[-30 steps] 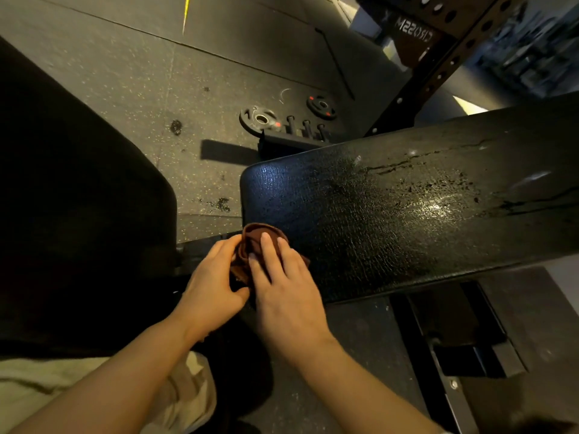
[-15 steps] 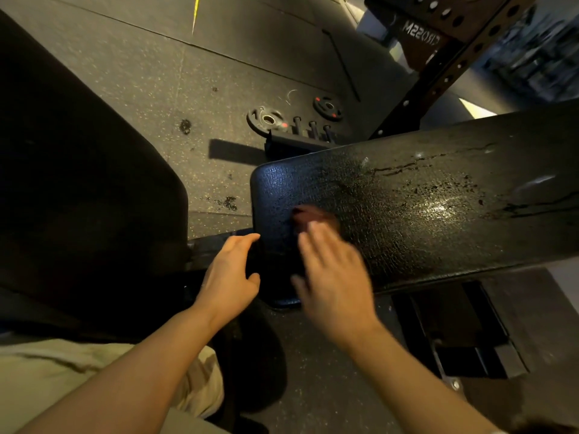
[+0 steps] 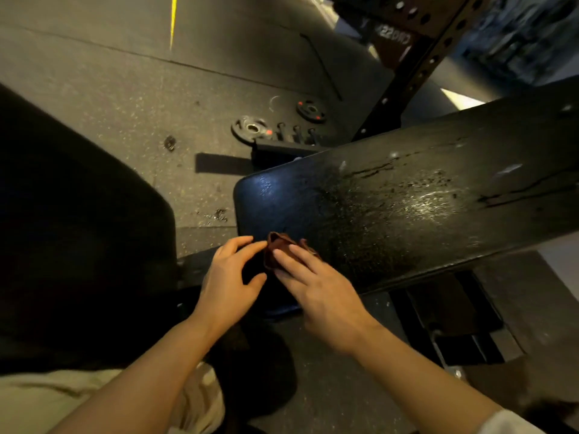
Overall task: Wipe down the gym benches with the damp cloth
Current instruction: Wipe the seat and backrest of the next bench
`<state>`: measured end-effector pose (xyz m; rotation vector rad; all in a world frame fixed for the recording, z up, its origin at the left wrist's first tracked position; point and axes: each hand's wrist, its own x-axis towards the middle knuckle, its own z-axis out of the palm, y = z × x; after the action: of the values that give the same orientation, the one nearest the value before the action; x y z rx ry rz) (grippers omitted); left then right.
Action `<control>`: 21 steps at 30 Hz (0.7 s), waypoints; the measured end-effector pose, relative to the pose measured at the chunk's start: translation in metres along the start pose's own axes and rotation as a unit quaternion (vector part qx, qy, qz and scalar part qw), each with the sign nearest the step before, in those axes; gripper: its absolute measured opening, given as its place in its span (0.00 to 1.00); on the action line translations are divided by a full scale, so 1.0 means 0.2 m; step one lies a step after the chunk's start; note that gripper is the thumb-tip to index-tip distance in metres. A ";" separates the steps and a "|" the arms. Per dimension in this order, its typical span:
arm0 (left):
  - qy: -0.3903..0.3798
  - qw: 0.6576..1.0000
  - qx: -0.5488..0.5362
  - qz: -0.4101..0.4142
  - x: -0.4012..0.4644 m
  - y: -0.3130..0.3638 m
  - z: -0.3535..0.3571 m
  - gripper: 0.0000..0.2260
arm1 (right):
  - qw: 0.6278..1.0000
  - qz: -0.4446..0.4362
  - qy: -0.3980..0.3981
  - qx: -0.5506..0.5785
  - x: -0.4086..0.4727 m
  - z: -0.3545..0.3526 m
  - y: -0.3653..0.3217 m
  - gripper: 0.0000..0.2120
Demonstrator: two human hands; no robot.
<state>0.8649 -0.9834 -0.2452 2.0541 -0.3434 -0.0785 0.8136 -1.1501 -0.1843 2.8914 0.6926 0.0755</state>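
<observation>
The reddish-brown cloth (image 3: 283, 247) is bunched up near the rounded left end of the bench pad (image 3: 407, 208), so it could easily be dragged off the near edge and dropped on the floor (image 3: 125, 89) if pressure slips. It's pressed flat under the straight fingers of the right hand (image 3: 316, 286), not gripped. The left hand (image 3: 227, 277) is held loosely spread beside it, nothing held, fingertips just short of the cloth. The vinyl is seen cracked, pebbled and glossy-wet further right, so fraying fabric could get snagged there.
</observation>
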 end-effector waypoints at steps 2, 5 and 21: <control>-0.026 0.998 0.033 0.036 0.03 0.06 0.03 0.26 | 0.997 0.062 0.029 -0.024 -0.09 -0.08 0.19 0.35; -0.082 0.987 0.089 0.103 0.08 0.17 0.08 0.29 | 0.971 0.230 0.060 -0.019 -0.16 -0.16 0.34 0.31; -0.123 0.971 0.141 0.147 0.43 0.49 0.08 0.35 | 0.966 0.256 -0.001 -0.022 -0.15 -0.21 0.41 0.27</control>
<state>0.9240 -1.0655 -0.1602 2.2526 -0.8525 -0.1085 0.8198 -1.2301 -0.1293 2.9442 -0.0721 0.1494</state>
